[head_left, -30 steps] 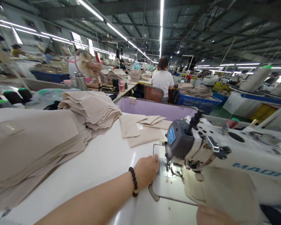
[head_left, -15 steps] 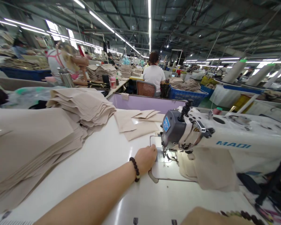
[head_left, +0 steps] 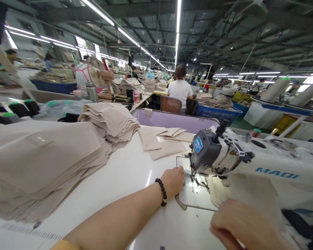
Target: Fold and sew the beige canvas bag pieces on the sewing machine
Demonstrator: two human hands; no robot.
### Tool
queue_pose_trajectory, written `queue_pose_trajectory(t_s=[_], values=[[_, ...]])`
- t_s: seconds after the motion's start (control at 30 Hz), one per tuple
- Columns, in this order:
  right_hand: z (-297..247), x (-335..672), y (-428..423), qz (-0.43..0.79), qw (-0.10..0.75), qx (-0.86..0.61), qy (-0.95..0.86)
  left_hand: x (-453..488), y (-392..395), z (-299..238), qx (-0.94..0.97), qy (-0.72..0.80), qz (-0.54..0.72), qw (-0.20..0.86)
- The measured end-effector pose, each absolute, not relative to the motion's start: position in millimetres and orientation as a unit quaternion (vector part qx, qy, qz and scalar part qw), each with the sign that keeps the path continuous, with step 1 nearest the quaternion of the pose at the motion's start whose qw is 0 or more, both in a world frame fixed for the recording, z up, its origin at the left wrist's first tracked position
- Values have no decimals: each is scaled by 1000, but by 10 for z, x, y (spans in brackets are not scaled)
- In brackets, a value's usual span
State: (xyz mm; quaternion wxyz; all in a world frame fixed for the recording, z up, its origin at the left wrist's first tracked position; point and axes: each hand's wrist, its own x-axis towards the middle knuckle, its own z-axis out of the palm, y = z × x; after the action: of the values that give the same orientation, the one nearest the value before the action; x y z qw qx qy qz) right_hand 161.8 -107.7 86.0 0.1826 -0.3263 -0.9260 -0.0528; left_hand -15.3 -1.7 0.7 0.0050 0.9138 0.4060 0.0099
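My left hand, a dark bead bracelet at its wrist, rests at the left edge of the sewing machine's metal plate. Its fingers are curled together, and whatever they may pinch is hidden. The white and grey sewing machine has its lit needle area just right of those fingertips. My right hand is above the table's front right, blurred by motion, its fingers bent downward; I cannot make out anything in it. Behind it, beige fabric pieces lie under the machine arm.
On the left is a tall stack of beige fabric panels, with another folded stack behind it. Loose beige pieces lie beyond my left hand. A lilac partition borders the table's far side. A co-worker sits beyond, beside a blue crate.
My right hand has risen from the bottom edge towards the fabric by the machine. My left hand stays at the plate. The whole view has shifted, moving the scene rightward and slightly down.
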Motion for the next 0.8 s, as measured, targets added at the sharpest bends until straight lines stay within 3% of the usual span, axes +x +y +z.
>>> queue_pose_trajectory(t_s=[0.13,0.3,0.8], values=[[535,1888,-979,-95,138,-482,-860,-157,-19,2,912,410,21,6],[339,2186,-1017,-21,41,-624,-780,-155,-10,-12,910,413,32,11],[259,2348,-869,-29,38,-724,-688,-139,21,11,902,432,9,10]])
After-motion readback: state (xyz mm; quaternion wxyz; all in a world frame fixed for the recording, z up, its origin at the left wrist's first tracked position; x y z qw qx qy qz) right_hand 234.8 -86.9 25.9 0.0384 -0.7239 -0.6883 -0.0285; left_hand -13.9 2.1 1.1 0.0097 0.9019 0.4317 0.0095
